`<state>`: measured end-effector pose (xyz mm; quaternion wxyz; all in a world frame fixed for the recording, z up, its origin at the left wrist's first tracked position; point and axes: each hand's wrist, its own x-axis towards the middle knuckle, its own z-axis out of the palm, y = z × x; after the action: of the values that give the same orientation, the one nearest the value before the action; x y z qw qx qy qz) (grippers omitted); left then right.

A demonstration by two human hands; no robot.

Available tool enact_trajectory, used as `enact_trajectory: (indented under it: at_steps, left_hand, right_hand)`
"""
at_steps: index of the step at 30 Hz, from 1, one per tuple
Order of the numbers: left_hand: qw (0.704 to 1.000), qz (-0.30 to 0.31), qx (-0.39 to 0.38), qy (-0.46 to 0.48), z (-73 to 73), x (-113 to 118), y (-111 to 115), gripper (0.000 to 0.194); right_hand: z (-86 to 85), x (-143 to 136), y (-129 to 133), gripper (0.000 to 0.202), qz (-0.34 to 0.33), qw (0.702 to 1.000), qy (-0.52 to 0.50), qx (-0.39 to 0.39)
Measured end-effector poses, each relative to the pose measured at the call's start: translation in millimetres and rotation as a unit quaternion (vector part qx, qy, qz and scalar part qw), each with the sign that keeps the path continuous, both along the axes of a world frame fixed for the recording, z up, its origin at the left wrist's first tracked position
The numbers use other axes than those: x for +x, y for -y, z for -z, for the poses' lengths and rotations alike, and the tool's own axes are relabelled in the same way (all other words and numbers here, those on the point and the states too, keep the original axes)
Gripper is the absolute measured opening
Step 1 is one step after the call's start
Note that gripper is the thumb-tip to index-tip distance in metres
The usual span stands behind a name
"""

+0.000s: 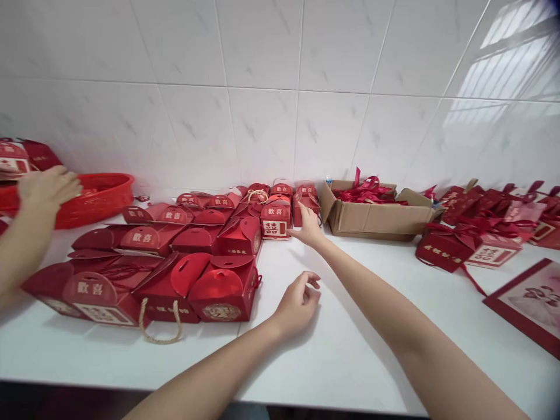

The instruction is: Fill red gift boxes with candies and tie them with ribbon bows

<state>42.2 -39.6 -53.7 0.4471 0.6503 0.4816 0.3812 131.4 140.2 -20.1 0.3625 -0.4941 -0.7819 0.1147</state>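
Observation:
My right hand (310,226) reaches to the back of the white table (306,361), fingers apart, beside a small red gift box (275,223) with a white label. Its fingertips are close to the box's right side; whether they touch it I cannot tell. Nearer the front, my left hand (300,300) rests low over the table with its fingers curled and nothing visible in them. Left of both hands stand several rows of red boxes, among them a front one with a gold emblem (222,296) and one with a rope handle (161,340).
A cardboard box (380,220) of red ribbons stands behind, right of centre. Ribboned boxes (444,248) and a dark red picture card (531,300) lie at the right. At the far left, another person's hand (49,185) is over a red basket (98,204). A tiled wall closes the back.

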Motion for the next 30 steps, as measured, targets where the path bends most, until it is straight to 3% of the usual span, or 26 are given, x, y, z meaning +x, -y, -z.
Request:
enact_trajectory:
  at_steps: [2, 5, 10, 15, 19, 23, 25, 26, 28, 30]
  left_hand:
    - [1.0, -0.004, -0.016, 0.007, 2.7, -0.4, 0.8, 0.021]
    - [0.999, -0.002, -0.032, 0.024, 8.0, -1.9, 1.0, 0.022]
    - [1.0, 0.023, 0.016, -0.003, 10.7, -4.7, -2.3, 0.022]
    - [1.0, 0.028, 0.002, -0.004, 3.5, -4.5, -2.6, 0.015]
    - [0.999, 0.042, 0.009, -0.002, -4.0, -5.2, 0.2, 0.007]
    - [0.996, 0.06, 0.068, -0.004, -9.9, -8.6, 1.8, 0.012]
    - [0.996, 0.052, 0.075, 0.005, -11.9, -9.6, 1.1, 0.016]
    - [0.997, 0.046, 0.062, 0.015, -12.5, -9.6, 0.5, 0.016]
    - [0.998, 0.043, 0.026, 0.038, -13.1, -8.9, -1.0, 0.015]
    - [0.998, 0.044, -0.001, 0.055, -13.1, -7.8, -2.6, 0.013]
  right_hand:
    - [5.5, -28.5, -14.3, 0.103, -0.004, 1.0, -0.026, -0.011]
    - [15.9, -45.7, -20.0, 0.095, -0.032, 0.998, -0.044, -0.014]
    - [30.9, -30.2, -1.8, 0.073, -0.093, 0.994, -0.055, 0.011]
    - [24.5, -7.6, 12.9, 0.051, -0.11, 0.991, -0.061, 0.051]
    - [15.5, 28.7, 34.4, 0.044, -0.077, 0.993, -0.063, 0.06]
    - [4.0, 95.9, 83.6, 0.046, -0.009, 0.998, -0.04, 0.042]
    - [-8.0, 131.2, 105.3, 0.038, -0.03, 0.999, -0.005, 0.023]
    - [-16.4, 146.4, 110.4, 0.048, -0.058, 0.997, -0.034, 0.035]
    - [-37.6, 168.9, 103.7, 0.057, -0.029, 0.989, -0.112, 0.097]
    - [-61.3, 180.6, 73.7, 0.046, 0.111, 0.974, -0.106, 0.164]
